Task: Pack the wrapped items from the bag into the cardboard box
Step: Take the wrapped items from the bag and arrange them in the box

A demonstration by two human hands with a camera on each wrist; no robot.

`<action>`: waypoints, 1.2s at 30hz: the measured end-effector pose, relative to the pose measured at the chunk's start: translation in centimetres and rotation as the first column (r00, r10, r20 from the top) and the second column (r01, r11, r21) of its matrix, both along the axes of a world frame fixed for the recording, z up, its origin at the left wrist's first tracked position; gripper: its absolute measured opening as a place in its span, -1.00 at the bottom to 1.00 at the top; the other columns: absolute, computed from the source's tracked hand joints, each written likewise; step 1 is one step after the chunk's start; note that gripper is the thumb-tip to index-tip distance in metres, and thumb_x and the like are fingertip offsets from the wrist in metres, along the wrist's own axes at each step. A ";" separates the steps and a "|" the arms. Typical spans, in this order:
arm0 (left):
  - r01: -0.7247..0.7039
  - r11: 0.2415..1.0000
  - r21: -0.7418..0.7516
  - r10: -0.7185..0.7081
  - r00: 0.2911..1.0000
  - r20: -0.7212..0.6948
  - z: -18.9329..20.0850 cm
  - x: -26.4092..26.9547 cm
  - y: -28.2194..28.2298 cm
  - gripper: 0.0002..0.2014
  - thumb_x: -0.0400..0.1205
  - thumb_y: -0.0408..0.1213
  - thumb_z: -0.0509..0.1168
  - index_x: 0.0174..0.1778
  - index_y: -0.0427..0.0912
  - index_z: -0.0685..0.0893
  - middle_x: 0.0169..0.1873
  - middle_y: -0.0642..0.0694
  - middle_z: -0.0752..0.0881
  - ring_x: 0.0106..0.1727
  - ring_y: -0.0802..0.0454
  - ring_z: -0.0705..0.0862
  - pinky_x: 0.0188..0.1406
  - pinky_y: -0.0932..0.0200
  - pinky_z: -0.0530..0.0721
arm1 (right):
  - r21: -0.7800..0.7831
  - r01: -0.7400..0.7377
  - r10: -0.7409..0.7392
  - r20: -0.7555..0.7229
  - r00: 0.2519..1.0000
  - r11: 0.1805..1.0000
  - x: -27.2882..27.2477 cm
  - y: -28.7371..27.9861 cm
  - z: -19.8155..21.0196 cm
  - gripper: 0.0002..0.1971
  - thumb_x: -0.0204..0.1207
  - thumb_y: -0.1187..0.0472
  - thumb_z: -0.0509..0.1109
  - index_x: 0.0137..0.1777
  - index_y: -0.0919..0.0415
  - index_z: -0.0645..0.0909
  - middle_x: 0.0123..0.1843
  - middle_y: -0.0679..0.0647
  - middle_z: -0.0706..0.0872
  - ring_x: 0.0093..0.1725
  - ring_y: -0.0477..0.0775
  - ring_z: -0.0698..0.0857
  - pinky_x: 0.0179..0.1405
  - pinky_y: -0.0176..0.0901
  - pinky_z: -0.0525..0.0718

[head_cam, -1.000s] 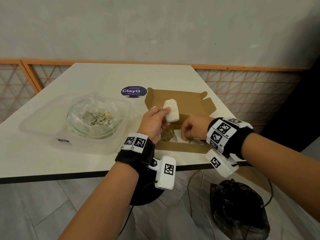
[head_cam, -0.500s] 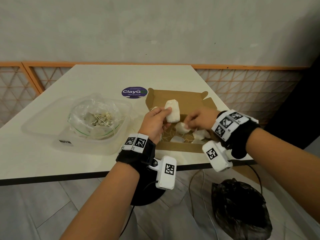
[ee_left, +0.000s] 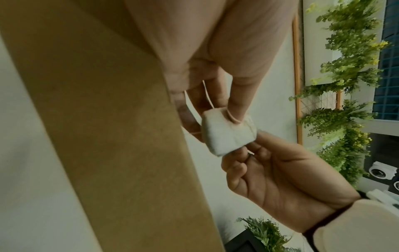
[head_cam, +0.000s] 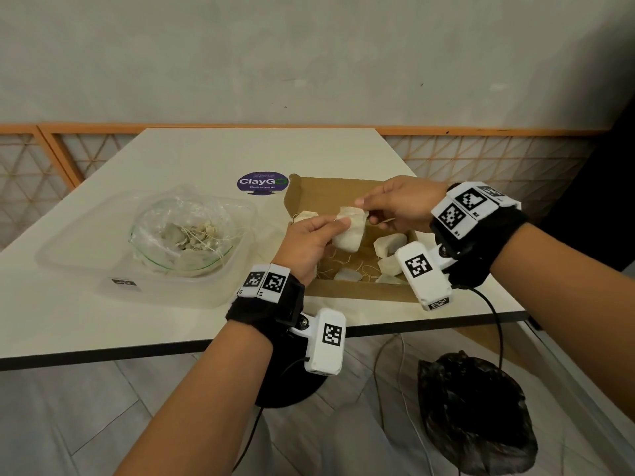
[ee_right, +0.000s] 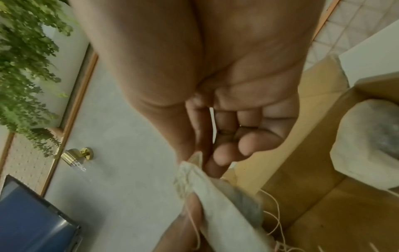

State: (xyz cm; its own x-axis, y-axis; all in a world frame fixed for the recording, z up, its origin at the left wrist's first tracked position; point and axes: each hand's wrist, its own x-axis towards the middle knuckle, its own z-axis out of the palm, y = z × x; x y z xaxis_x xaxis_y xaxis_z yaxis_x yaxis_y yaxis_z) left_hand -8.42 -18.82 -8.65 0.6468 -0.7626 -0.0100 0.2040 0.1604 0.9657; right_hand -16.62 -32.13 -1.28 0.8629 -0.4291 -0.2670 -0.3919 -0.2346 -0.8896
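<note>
A white wrapped item [head_cam: 349, 229] hangs above the open cardboard box [head_cam: 357, 292]. My left hand [head_cam: 314, 240] pinches its left side between thumb and fingers. My right hand [head_cam: 395, 204] pinches its top right corner. The left wrist view shows the wrapped item [ee_left: 226, 133] under my left fingertip, with the right hand [ee_left: 280, 172] at its lower edge. In the right wrist view the wrapped item [ee_right: 215, 192] sits at my fingertips. Several wrapped items [head_cam: 390, 243] with loose strings lie in the box. The clear plastic bag [head_cam: 182, 231] with more items rests in a plastic container [head_cam: 144, 290] to the left.
A round purple sticker [head_cam: 263, 182] lies on the white table [head_cam: 213, 156] behind the box. The table's front edge [head_cam: 103, 353] runs just below my wrists. A black bag [head_cam: 477, 413] and cables lie on the floor to the right.
My right hand rose out of the box and took hold of the wrapped item's top corner. The left hand kept holding the item, which now hangs lower over the box.
</note>
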 end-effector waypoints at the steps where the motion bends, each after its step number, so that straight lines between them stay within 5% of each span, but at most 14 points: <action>1: -0.007 1.000 -0.006 0.007 1.000 -0.012 0.0 0.0 0.0 -0.91 0.61 -0.37 0.32 -0.20 -0.20 0.70 -0.11 -0.24 0.69 -0.08 -0.07 0.64 -0.17 0.18 0.57 | 0.003 -0.018 0.018 0.004 1.000 1.000 -0.1 -0.1 0.0 -0.82 0.51 0.22 0.41 0.02 0.32 0.68 -0.20 0.13 0.62 -0.32 -0.10 0.56 -0.31 -0.32 0.51; 4: -0.009 1.000 -0.018 0.008 0.999 -0.039 0.0 0.1 0.0 -0.92 0.61 -0.36 0.31 -0.15 -0.24 0.70 0.00 -0.29 0.69 0.01 -0.10 0.66 -0.09 0.16 0.63 | -0.044 -0.055 0.057 0.044 0.997 0.998 -0.3 -0.4 -0.1 -0.83 0.38 0.29 0.51 -0.02 0.26 0.74 -0.17 0.11 0.73 -0.21 -0.07 0.65 -0.12 -0.23 0.58; 8: -0.092 0.996 -0.019 0.089 0.989 -0.121 0.0 0.3 -0.1 -0.92 0.62 -0.35 0.32 -0.18 -0.18 0.68 0.05 -0.22 0.67 0.04 -0.03 0.65 -0.09 0.23 0.68 | -0.126 0.068 -0.044 0.183 0.982 0.990 -0.7 -0.8 -0.2 -0.92 0.39 0.37 0.51 -0.27 0.20 0.74 -0.41 0.02 0.74 -0.40 -0.11 0.60 -0.42 -0.37 0.55; 12: -0.254 0.967 0.011 0.251 0.948 -0.195 -0.1 0.8 -0.4 -0.93 0.61 -0.30 0.34 -0.06 -0.20 0.69 0.08 -0.24 0.68 0.01 -0.02 0.66 -0.17 0.30 0.70 | -0.040 0.021 -0.013 0.209 0.978 0.999 -1.2 -0.7 0.5 -0.91 0.43 0.38 0.46 -0.27 0.23 0.71 -0.46 -0.01 0.70 -0.44 -0.13 0.59 -0.41 -0.37 0.52; 15: -0.213 0.977 0.027 0.215 0.965 -0.150 0.0 0.6 -0.5 -0.91 0.62 -0.29 0.32 -0.14 -0.17 0.72 -0.02 -0.21 0.67 -0.05 -0.01 0.64 -0.34 0.32 0.70 | 0.054 -0.049 0.039 0.184 0.982 0.997 -1.0 -0.3 0.4 -0.91 0.45 0.41 0.43 -0.25 0.25 0.70 -0.49 0.00 0.68 -0.47 -0.15 0.59 -0.46 -0.39 0.52; 18: -0.134 0.991 0.000 0.133 0.982 -0.134 0.1 0.3 -0.3 -0.84 0.65 -0.31 0.28 0.03 -0.24 0.73 -0.17 -0.09 0.68 -0.07 0.01 0.65 -0.31 0.29 0.71 | 0.008 0.001 -0.002 0.131 0.991 1.000 -0.1 0.0 -0.2 -0.93 0.44 0.42 0.44 -0.22 0.28 0.71 -0.47 0.04 0.69 -0.48 -0.14 0.59 -0.53 -0.44 0.55; 22: -0.060 0.998 -0.017 0.056 0.981 -0.186 0.2 0.6 -0.1 -0.62 0.65 -0.02 0.25 0.19 -0.25 0.67 0.03 -0.17 0.75 0.05 -0.04 0.72 -0.08 0.19 0.73 | -0.061 0.089 -0.081 0.115 0.990 0.994 0.9 -0.4 -1.4 -0.95 0.39 0.37 0.51 -0.26 0.26 0.74 -0.34 0.20 0.68 -0.41 0.00 0.56 -0.47 -0.33 0.53; 25: -0.072 0.997 -0.028 0.066 0.983 -0.170 -0.1 0.6 -0.1 -0.73 0.64 -0.24 0.30 0.13 -0.36 0.67 0.08 -0.30 0.71 -0.03 -0.05 0.72 -0.21 0.29 0.74 | -0.127 0.122 -0.104 0.143 0.984 0.984 1.0 -0.2 -1.8 -0.95 0.35 0.28 0.56 -0.26 0.17 0.74 -0.32 0.16 0.70 -0.31 0.06 0.59 -0.29 -0.20 0.51; 27: -0.126 0.991 -0.050 0.115 0.974 -0.194 -0.3 0.7 -0.3 -0.78 0.64 -0.38 0.28 0.13 -0.44 0.66 0.08 -0.36 0.69 -0.07 -0.06 0.71 -0.22 0.27 0.76 | -0.323 0.128 -0.088 0.135 0.987 0.938 0.6 0.3 -1.8 -0.89 0.33 0.25 0.58 -0.26 0.11 0.67 -0.30 0.04 0.69 -0.28 -0.03 0.61 -0.26 -0.29 0.55; 29: -0.186 0.980 -0.072 0.164 0.957 -0.239 -0.4 0.9 -0.4 -0.78 0.64 -0.40 0.28 0.13 -0.44 0.66 0.10 -0.37 0.68 -0.08 -0.06 0.72 -0.27 0.28 0.75 | -0.471 -0.008 0.013 0.007 1.000 0.882 -0.1 1.2 -1.8 -0.85 0.34 0.27 0.57 -0.26 0.09 0.63 -0.33 -0.03 0.65 -0.33 -0.10 0.58 -0.36 -0.41 0.54; 32: -0.238 0.969 -0.066 0.215 0.945 -0.248 -0.4 0.9 -0.5 -0.76 0.62 -0.38 0.31 0.16 -0.41 0.65 0.20 -0.39 0.66 -0.02 -0.06 0.70 -0.34 0.33 0.72 | -0.337 -0.341 0.250 -0.287 0.925 0.877 -1.0 3.0 -2.7 -0.95 0.43 0.35 0.47 -0.15 0.23 0.73 -0.36 0.00 0.70 -0.48 -0.18 0.60 -0.48 -0.46 0.56; 36: -0.255 0.964 -0.073 0.228 0.938 -0.262 -0.4 0.9 -0.6 -0.80 0.63 -0.39 0.29 0.14 -0.35 0.65 0.17 -0.36 0.67 -0.01 -0.06 0.69 -0.33 0.33 0.73 | -0.481 -0.414 0.229 -0.397 0.889 0.773 -0.1 3.2 -4.1 -0.81 0.47 0.18 0.45 0.02 0.22 0.76 -0.16 0.11 0.80 -0.33 -0.08 0.68 -0.18 -0.18 0.71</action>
